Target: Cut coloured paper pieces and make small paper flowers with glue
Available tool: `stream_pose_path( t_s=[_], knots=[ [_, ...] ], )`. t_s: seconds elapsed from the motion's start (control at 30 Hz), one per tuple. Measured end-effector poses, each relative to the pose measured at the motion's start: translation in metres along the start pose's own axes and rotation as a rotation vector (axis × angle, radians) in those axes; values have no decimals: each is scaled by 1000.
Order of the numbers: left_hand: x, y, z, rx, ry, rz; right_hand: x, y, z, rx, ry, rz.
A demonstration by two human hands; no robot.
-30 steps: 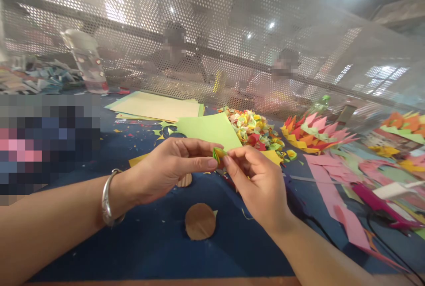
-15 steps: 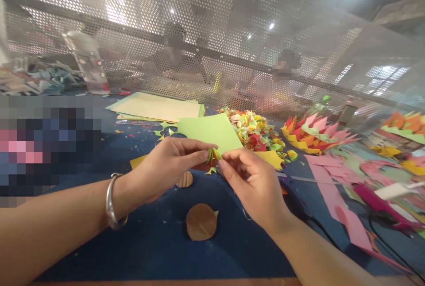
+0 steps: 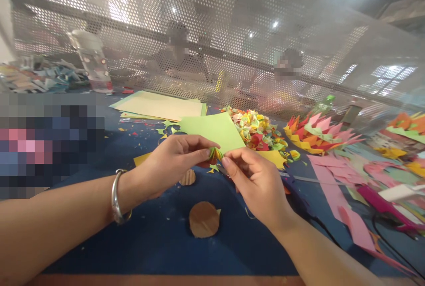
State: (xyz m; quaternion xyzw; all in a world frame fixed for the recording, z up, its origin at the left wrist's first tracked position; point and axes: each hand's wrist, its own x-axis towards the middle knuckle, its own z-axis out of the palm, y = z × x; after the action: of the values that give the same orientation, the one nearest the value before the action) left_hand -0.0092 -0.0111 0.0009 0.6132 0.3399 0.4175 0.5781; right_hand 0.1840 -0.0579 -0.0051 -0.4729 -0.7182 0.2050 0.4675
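My left hand (image 3: 181, 157) pinches one side of a small folded green and yellow paper piece (image 3: 215, 154) between thumb and fingers. Closed on the other side of the same piece is my right hand (image 3: 254, 171). A silver bangle (image 3: 116, 195) circles my left wrist. Behind the hands lies a light green paper sheet (image 3: 214, 129). Below them on the blue tabletop sit a round cardboard disc (image 3: 204, 219) and a smaller corrugated disc (image 3: 187, 177), partly beside my left hand. Small paper scraps lie just under the folded piece.
A heap of folded paper bits (image 3: 254, 129) stands behind my right hand, with spiky paper crowns (image 3: 322, 133) farther right. Pink paper strips (image 3: 332, 188) and a magenta tool (image 3: 388, 208) with a cord lie right. Stacked sheets (image 3: 162, 104) and a bottle (image 3: 94, 64) stand at the back.
The view has shifted slightly, so everything sits a little farther right. Both hands keep their pinch on the paper piece, whose folds now show more openly between the fingertips.
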Motion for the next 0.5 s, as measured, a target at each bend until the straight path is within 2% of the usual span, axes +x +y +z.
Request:
stream_pose_path(
  t_s=[0.33, 0.5],
  knots=[
    [-1, 5, 1, -40, 40, -4, 0, -2, 0, -17, -15, 5],
    [2, 3, -3, 84, -9, 46, 0, 1, 0, -34, 0, 5]
  ],
)
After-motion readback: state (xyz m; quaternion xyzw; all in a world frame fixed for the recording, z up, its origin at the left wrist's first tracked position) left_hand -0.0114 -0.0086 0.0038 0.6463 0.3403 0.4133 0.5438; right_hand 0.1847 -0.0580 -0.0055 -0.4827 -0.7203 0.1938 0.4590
